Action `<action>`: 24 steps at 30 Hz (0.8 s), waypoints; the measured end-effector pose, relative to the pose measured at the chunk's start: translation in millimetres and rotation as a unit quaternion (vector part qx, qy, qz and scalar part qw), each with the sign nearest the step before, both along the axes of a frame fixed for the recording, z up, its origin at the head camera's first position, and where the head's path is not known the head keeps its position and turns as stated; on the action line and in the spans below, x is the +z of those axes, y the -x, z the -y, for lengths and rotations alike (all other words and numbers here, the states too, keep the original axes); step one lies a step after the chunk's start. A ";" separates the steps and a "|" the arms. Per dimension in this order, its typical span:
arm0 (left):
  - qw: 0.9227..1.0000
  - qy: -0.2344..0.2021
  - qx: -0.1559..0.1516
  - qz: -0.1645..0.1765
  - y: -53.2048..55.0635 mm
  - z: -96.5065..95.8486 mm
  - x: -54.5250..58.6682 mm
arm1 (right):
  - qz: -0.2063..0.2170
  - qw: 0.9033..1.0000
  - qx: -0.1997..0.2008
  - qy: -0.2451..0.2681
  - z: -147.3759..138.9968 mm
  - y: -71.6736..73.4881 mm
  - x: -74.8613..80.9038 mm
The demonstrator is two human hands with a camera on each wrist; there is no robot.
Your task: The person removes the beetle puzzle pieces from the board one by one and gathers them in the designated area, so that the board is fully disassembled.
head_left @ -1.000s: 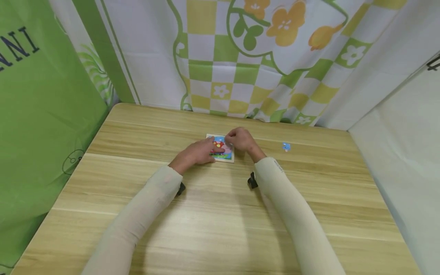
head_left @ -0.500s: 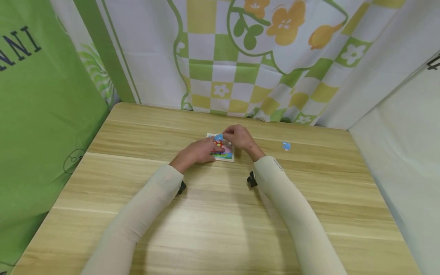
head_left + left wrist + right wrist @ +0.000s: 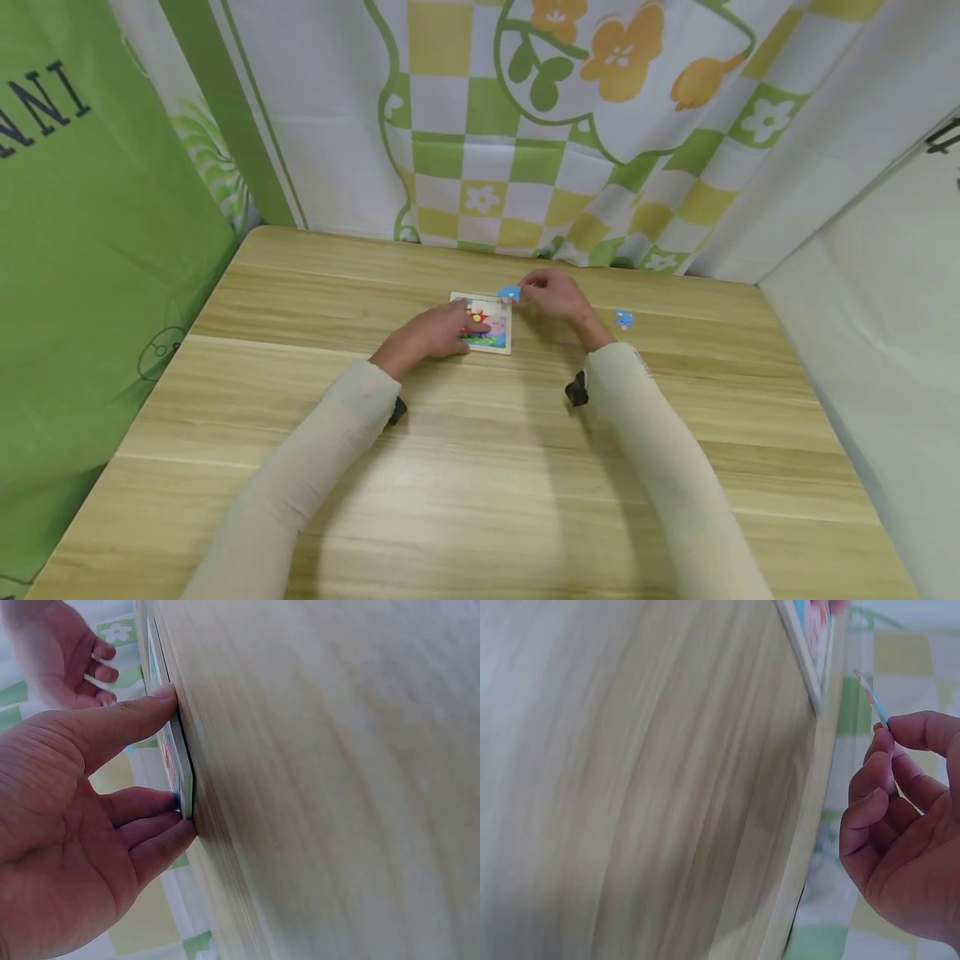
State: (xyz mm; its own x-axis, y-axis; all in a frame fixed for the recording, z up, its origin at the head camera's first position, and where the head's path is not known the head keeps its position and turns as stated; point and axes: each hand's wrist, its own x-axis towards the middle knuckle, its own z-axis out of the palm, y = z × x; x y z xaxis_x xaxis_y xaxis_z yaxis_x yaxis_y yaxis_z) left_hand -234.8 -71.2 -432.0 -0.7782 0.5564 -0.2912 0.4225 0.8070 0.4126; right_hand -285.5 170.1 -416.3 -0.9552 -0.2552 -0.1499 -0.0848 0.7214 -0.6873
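Observation:
A small jigsaw puzzle point(image 3: 497, 340) with a colourful cartoon picture lies near the back of the table; a pale bare patch shows along its top part. My left hand point(image 3: 438, 329) lies over its left side, thumb across the picture. In the left wrist view, the fingertips point(image 3: 169, 834) press at the puzzle's edge, the fingers nearly straight. My right hand point(image 3: 558, 296) pinches a thin blue puzzle piece point(image 3: 509, 293) between thumb and index finger, held up over the puzzle's top right corner. The right wrist view shows this piece point(image 3: 871, 697) edge-on.
Another blue puzzle piece point(image 3: 624, 318) lies on the wooden table point(image 3: 465, 467), to the right of my right hand. A checked, flowered curtain point(image 3: 487, 167) hangs right behind the table's far edge. Green cloth point(image 3: 97, 292) borders the left side, white cloth point(image 3: 885, 275) the right.
My right hand has lifted the blue piece off the puzzle's top part and moved right with it, baring a pale patch there. The left hand has stayed put.

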 end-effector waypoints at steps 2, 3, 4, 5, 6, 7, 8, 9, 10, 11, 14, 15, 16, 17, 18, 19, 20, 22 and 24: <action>1.000 0.000 0.002 0.000 -1.2 0.1 0.1 | 0.006 1.000 -0.005 -0.002 -13.9 0.8 -1.1; 1.000 0.000 0.004 0.002 -1.9 0.1 0.2 | 0.012 1.000 -0.010 -0.004 -20.8 0.7 -1.3; 1.000 0.001 0.005 0.003 -2.5 0.1 0.4 | 0.017 1.000 -0.015 -0.001 -27.8 0.6 -1.8; 1.000 0.002 0.006 0.004 -3.0 0.0 0.5 | 0.024 1.000 -0.021 0.002 -34.3 0.2 -1.2; 1.000 0.003 0.007 0.005 -3.5 -0.2 0.7 | 0.029 0.999 -0.025 0.004 -41.0 -0.1 -0.6; 1.000 0.002 0.008 0.005 -3.8 -0.5 0.8 | 0.033 0.999 -0.030 0.005 -47.6 -0.3 0.3; 1.000 0.002 0.008 0.005 -4.0 -0.8 0.9 | 0.036 0.999 -0.034 0.005 -54.0 -0.7 1.5; 1.000 0.001 0.008 0.004 -4.2 -1.1 1.1 | 0.042 0.998 -0.038 0.006 -60.3 -1.6 3.0; 1.000 0.000 0.008 0.002 -4.2 -1.4 1.2 | 0.043 0.998 -0.038 0.004 -66.7 -2.3 4.3; 1.000 0.000 0.007 0.000 -4.0 -1.7 1.3 | 0.043 0.998 -0.037 -0.003 -73.0 -2.7 5.5; 1.000 0.001 0.004 -0.004 -3.6 -1.9 1.5 | 0.042 0.998 -0.030 -0.023 -90.7 -4.1 6.5; 1.000 0.002 0.004 -0.004 -3.5 -1.8 1.7 | 0.042 0.998 -0.027 -0.029 -95.7 -4.6 6.2; 1.000 0.004 0.004 -0.003 -3.4 -1.6 1.8 | 0.041 0.998 -0.026 -0.032 -100.3 -4.8 5.6; 1.000 0.005 0.004 -0.002 -3.4 -1.4 2.1 | 0.040 0.998 -0.024 -0.036 -104.5 -4.5 4.4; 1.000 0.006 0.005 -0.001 -3.5 -1.2 2.4 | 0.039 0.998 -0.022 -0.039 -108.0 -4.5 3.5; 1.000 0.008 0.006 -0.001 -3.5 -1.0 2.7 | 0.039 0.998 -0.023 -0.039 -110.9 -4.4 2.5; 1.000 0.009 0.007 0.000 -3.5 -0.8 3.0 | 0.039 0.998 -0.023 -0.039 -113.2 -4.4 1.7; 1.000 0.010 0.007 0.001 -3.5 -0.4 3.3 | 0.042 0.998 -0.024 -0.038 -116.8 -3.7 0.1; 1.000 0.011 0.007 0.000 -3.4 -0.3 3.2 | 0.045 0.998 -0.025 -0.038 -118.7 -3.0 -0.9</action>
